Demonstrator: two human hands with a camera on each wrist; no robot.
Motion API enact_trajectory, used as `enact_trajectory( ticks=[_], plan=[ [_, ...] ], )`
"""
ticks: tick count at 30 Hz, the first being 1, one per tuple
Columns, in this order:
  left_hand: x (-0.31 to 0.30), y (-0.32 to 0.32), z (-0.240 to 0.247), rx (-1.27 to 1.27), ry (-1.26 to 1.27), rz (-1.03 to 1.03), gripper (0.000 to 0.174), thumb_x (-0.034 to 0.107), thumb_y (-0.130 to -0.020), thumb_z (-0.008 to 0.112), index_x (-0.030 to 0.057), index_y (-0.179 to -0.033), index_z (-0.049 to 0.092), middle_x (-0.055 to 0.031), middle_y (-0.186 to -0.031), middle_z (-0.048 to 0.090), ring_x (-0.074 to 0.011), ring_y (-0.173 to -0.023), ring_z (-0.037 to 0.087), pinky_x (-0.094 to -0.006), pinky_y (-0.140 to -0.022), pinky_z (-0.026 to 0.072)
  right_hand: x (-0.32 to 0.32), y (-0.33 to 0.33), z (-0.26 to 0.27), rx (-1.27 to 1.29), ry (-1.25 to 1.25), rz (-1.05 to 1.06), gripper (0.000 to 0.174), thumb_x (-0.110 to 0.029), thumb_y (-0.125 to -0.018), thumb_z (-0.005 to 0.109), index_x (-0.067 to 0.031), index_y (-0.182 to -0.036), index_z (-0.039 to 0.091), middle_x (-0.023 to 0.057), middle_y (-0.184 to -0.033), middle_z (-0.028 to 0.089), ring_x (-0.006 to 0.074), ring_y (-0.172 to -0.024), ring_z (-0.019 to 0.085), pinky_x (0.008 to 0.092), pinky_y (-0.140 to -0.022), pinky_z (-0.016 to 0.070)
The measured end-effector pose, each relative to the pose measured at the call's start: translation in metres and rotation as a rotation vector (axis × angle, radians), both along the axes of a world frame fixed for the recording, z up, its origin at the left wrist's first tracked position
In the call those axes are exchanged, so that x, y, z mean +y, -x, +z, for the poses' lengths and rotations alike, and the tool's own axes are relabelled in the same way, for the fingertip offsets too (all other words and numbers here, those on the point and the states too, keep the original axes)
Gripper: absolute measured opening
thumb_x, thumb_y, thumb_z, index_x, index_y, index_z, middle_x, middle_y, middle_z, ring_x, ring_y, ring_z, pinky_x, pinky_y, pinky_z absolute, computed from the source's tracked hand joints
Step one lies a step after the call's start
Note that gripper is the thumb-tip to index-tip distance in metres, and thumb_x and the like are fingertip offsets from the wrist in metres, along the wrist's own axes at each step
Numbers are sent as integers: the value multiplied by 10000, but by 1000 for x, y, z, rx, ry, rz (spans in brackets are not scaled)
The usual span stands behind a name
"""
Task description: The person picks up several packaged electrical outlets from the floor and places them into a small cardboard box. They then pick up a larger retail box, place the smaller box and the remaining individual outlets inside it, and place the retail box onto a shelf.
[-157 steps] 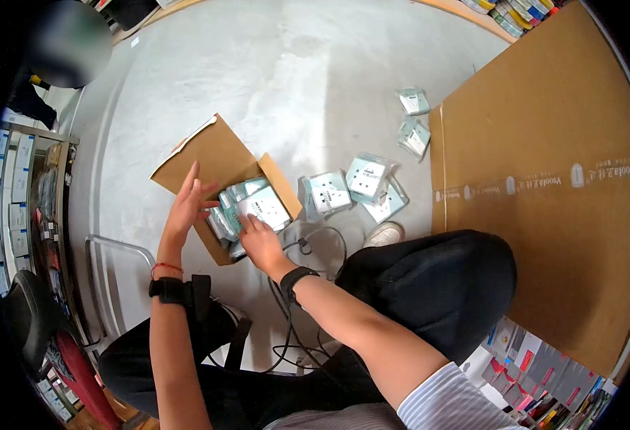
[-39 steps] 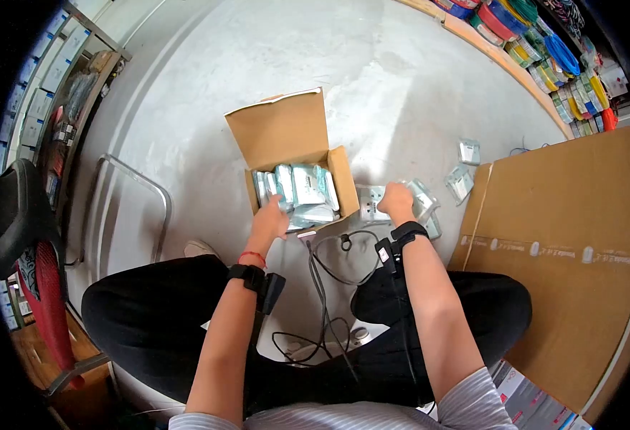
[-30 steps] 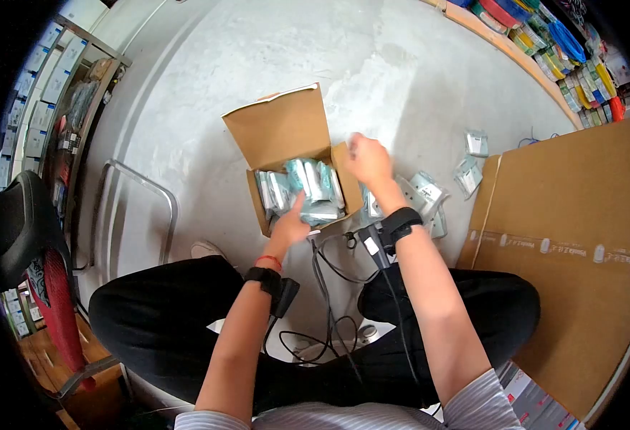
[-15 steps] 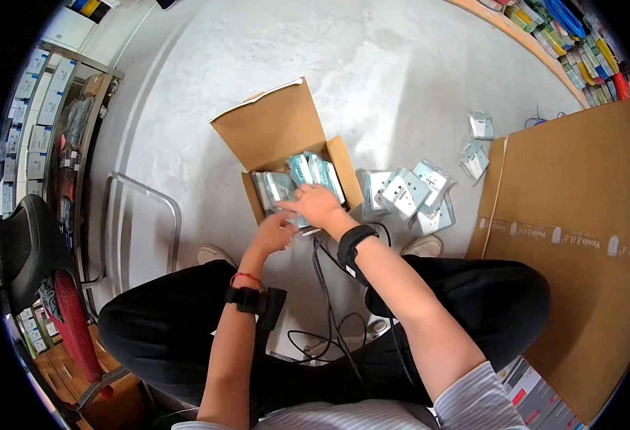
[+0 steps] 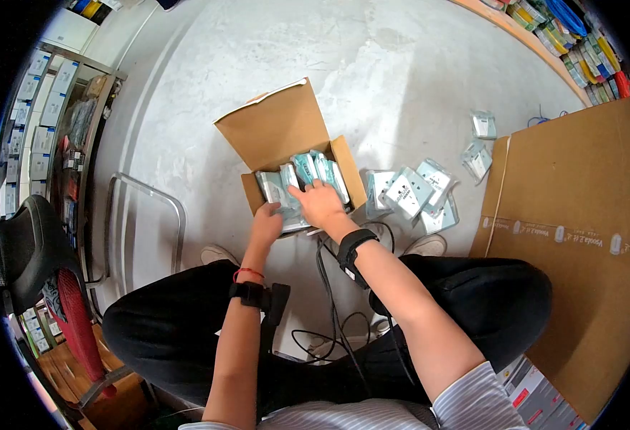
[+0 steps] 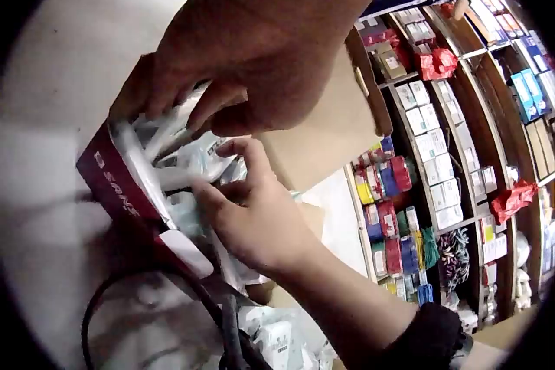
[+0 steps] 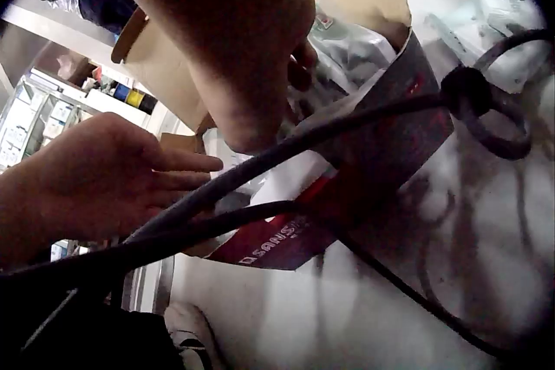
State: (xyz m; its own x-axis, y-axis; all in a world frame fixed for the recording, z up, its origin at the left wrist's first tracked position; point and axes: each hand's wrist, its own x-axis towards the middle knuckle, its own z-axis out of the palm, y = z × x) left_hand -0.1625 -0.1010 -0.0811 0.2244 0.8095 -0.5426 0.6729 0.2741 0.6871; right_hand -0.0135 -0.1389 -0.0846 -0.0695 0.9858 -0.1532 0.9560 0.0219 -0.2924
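A small cardboard box [image 5: 254,192] with its lid up stands on the floor, packed with socket plates in clear plastic bags [image 5: 305,166]. My left hand [image 5: 266,223] is at the box's near left corner, fingertips over the nearest bags. Its fingers look straight in the right wrist view. My right hand [image 5: 320,206] reaches over the near wall, thumb and forefinger apart and fingertips on the bagged plates. In the left wrist view the right hand [image 6: 260,222] is beside the box's red printed side [image 6: 121,192]. Right of the box lies a pile of bagged socket plates [image 5: 409,193].
Two more bagged plates [image 5: 477,159] lie farther right. A large carton [image 5: 566,236] stands at the right. Black cables [image 5: 333,287] run between the legs in front of the box. At left are a metal frame [image 5: 175,208], a chair [image 5: 39,247] and shelves [image 5: 49,136].
My right hand has gone from the floor pile back into the box. My left hand has moved slightly forward over the bags. The box has turned since the oldest frame.
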Motion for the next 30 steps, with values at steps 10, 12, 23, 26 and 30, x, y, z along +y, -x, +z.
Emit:
enact_trajectory(
  ticks=[10, 12, 23, 26, 30],
  plan=[
    [-13, 2, 7, 275, -372, -370, 243, 27, -609, 498, 11, -836, 581, -203, -810, 552, -360, -774, 523, -374, -695, 429, 13, 10, -4, 14, -72, 178, 233, -106, -712, 480, -152, -935, 530, 73, -814, 548, 208, -818, 536, 316, -620, 446],
    [-15, 1, -1, 379, -384, -484, 210, 40, -604, 528, 20, -805, 586, -191, -795, 555, -349, -772, 527, -386, -693, 426, 18, 16, -12, 114, -56, 91, 189, -76, -666, 521, -100, -854, 535, 89, -815, 535, 242, -828, 528, 334, -645, 455],
    [-5, -5, 0, 449, -562, -895, 76, 47, -673, 507, 14, -716, 561, -181, -715, 560, -331, -700, 556, -395, -638, 452, 57, -63, 64, 848, -41, -32, 30, -24, -646, 580, -15, -661, 556, 56, -610, 572, 111, -572, 530, 246, -544, 427],
    [7, -4, -3, 381, -581, -746, 81, 24, -661, 498, 12, -722, 550, -184, -712, 562, -331, -699, 557, -399, -628, 454, 55, -108, 128, 784, 48, 23, 96, -100, -712, 578, -26, -679, 527, -12, -577, 469, 72, -551, 420, 227, -516, 368],
    [14, -5, -6, 407, -520, -781, 114, -17, -643, 485, 27, -732, 540, -172, -729, 567, -329, -713, 552, -404, -633, 447, 39, -164, 164, 543, 145, -104, 119, -117, -696, 577, -24, -638, 529, 12, -572, 490, 79, -528, 440, 227, -488, 366]
  ],
)
